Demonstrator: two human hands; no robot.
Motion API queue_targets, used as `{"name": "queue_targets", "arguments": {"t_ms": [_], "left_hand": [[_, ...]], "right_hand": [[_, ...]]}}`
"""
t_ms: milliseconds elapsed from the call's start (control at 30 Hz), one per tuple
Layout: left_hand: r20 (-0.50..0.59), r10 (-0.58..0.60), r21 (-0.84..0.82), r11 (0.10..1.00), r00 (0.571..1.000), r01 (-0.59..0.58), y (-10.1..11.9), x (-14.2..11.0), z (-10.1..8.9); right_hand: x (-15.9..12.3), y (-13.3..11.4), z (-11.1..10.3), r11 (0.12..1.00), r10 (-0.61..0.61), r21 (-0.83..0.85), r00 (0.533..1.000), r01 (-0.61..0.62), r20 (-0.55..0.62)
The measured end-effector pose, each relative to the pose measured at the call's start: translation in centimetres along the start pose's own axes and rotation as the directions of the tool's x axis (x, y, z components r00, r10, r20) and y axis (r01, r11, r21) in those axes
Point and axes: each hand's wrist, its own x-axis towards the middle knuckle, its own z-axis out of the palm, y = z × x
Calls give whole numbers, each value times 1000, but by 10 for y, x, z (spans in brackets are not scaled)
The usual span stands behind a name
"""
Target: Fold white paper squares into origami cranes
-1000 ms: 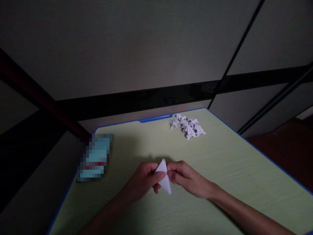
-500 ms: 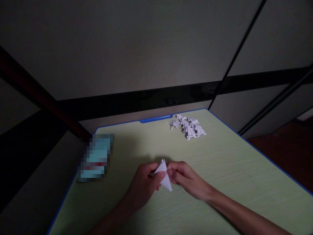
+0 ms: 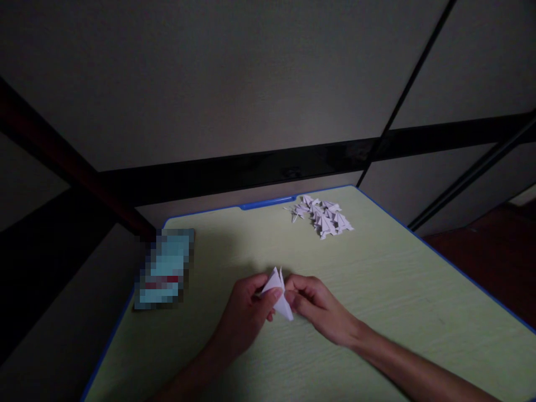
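Note:
A small folded piece of white paper [image 3: 285, 308] is held above the near middle of the table, its pointed flaps facing away from me. My left hand [image 3: 253, 301] is closed on it, with the thumb across its front and the fingers behind. On the other side, my right hand [image 3: 312, 301] pinches the paper's right edge between thumb and fingers. The right fingertips are partly hidden by the fold. Farther back lies a cluster of white folded paper figures [image 3: 324, 218], several of them overlapping.
The pale green table [image 3: 377, 290] has a blue rim, with a blue handle-like strip [image 3: 268, 203] at the far edge. A blurred-out, light blue flat item [image 3: 165, 271] lies at the left edge. Panelled cabinet doors [image 3: 234, 84] stand right behind the table.
Both hands and the folded paper have shifted slightly up and left. The gap between the paper's top flaps looks a little wider. The paper figures stay where they were.

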Motion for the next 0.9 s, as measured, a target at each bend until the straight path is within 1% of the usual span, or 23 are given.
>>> {"name": "queue_targets", "arguments": {"t_ms": [100, 167, 233, 300, 400, 467, 533, 600, 700, 767, 833, 900], "left_hand": [[43, -23, -33, 999, 999, 24, -3, 3, -1], [120, -69, -89, 993, 990, 80, -6, 5, -3], [211, -132, -147, 975, 968, 166, -7, 7, -5], [284, -180, -172, 957, 942, 235, -8, 8, -7], [321, -211, -125, 957, 923, 262, -9, 9, -8], [315, -222, -76, 963, 923, 258, -11, 8, -7], [293, -222, -47, 968, 930, 246, -14, 8, -5], [245, -195, -38, 977, 950, 210, -17, 8, -3], [144, -145, -26, 988, 979, 150, -18, 6, 0], [89, -116, -12, 993, 989, 117, -16, 5, 1], [58, -105, 3, 994, 993, 105, -13, 5, 1], [48, -115, 8, 993, 992, 115, -11, 6, 0]], "right_hand": [[0, 0, -4, 999, -16, -42, 999, 18, 46], [0, 0, -6, 999, -28, -38, 996, 31, 81], [0, 0, -8, 999, -23, -44, 992, 28, 122], [0, -1, -9, 997, -2, -77, 989, 14, 149], [1, -2, -12, 992, 49, -127, 979, -24, 198], [2, -3, -13, 988, 85, -147, 966, -50, 244], [2, -2, -13, 985, 101, -163, 961, -60, 256], [2, 0, -10, 983, 97, -170, 974, -63, 204], [1, 2, -3, 984, 98, -157, 994, -89, 49], [1, 4, 2, 989, 94, -109, 995, -96, -20], [2, 4, 4, 994, 82, -63, 996, -84, -45], [3, 3, 2, 995, 72, -70, 997, -74, -37]]}}
